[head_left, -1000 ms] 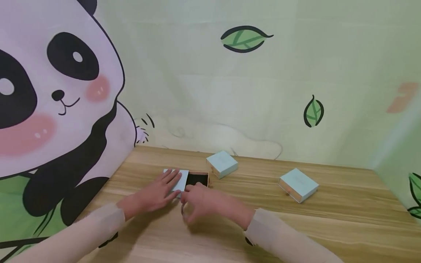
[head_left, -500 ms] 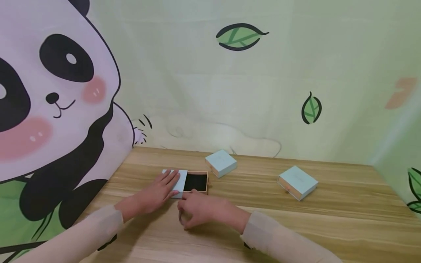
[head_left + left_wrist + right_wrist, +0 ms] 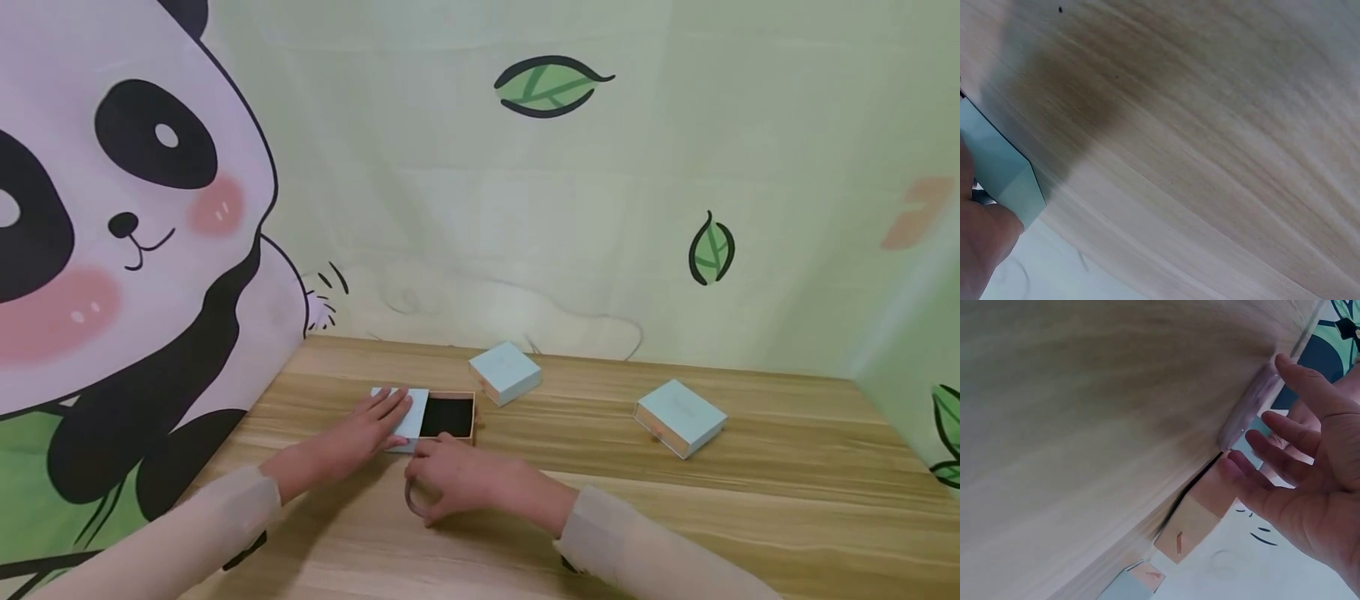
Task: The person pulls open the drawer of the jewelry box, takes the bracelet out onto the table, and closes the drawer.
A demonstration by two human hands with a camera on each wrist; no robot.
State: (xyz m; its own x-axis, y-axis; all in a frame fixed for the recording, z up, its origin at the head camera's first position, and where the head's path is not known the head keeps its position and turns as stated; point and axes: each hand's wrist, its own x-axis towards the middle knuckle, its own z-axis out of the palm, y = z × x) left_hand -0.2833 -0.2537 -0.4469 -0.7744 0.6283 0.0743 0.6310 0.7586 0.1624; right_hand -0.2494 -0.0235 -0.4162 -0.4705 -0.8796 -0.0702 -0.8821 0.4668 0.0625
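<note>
My left hand [image 3: 360, 433] lies with its fingers straight across the top of a pale blue box sleeve [image 3: 417, 414], its thumb at the front side [image 3: 1007, 187]. The box's drawer [image 3: 474, 417] is pulled out to the right and shows a black lining. Just in front of it, my right hand [image 3: 465, 477] holds a bangle [image 3: 409, 498] by its edge, thumb at one side and fingers at the other. In the right wrist view the bangle [image 3: 1250, 406] looks purplish and translucent, standing edge-on close to the tabletop beside the drawer's copper-coloured side [image 3: 1200, 519].
Two more pale blue boxes with copper-coloured ends stand on the wooden table [image 3: 570, 533]: one box [image 3: 506, 371] just behind the drawer, another box [image 3: 681, 417] farther right. A cloth backdrop [image 3: 420, 167] printed with a panda and leaves rises behind the table.
My right hand has drawn slightly toward me with the bangle, and more of the drawer's black lining shows. The left hand has stayed on the sleeve. The head view shifted a little.
</note>
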